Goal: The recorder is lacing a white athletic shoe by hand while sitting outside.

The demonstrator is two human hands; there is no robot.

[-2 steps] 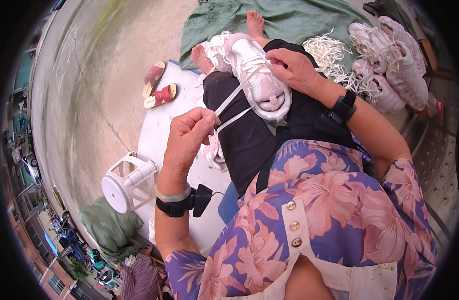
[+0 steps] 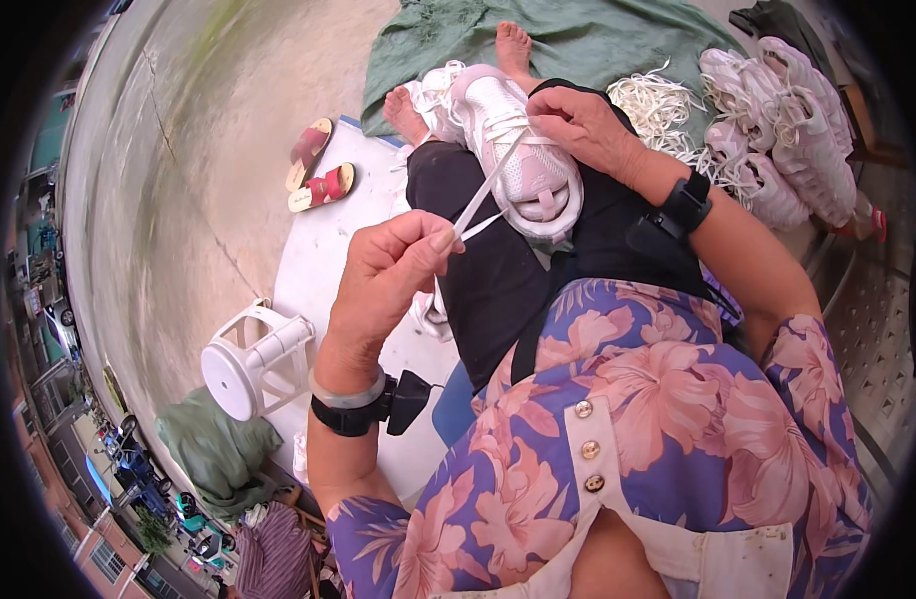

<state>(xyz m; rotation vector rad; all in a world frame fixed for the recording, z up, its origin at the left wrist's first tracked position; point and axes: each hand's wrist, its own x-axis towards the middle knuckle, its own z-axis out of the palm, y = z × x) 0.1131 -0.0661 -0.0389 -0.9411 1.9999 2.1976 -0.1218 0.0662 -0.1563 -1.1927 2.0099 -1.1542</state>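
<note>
"Pinching a white lace (image 2: 481,200) b/w thumb and finger w/ the L hand (image 2: 393,275), just L of the shoe (image 2: 540,165)."

"And w/ the R hand (image 2: 590,130)?"

"Curling it over the lacing from the R, fingertips drawn together at the upper; can't tell if pinched on a strand or only resting (too small at the tips)."

"Locate the shoe, pls."

"Lying on the lap, over the dark trousers (image 2: 508,285), toe pointing away, heel opening nearer."

"Noticing any change vs. the prev. frame?"

"Yep. Brought the L hand inward, closer to the shoe, shortening the visible run of lace. Shifted the R hand only a touch. Left the shoe in abt the same place."

"Meaning, for the work?"

"Prob. easing the sideways pull, though not sure abt slack. Wouldn't call the lacing done: seeing two strands run loose from the L fingers to the shoe."

"Spot anything else?"

"Seeing a heap of laces (image 2: 653,105) and a cluster of pale shoes (image 2: 812,150) off to the R, near the green cloth (image 2: 598,35); also red sandals (image 2: 328,187) and a white stool (image 2: 231,379) to the L."
</note>
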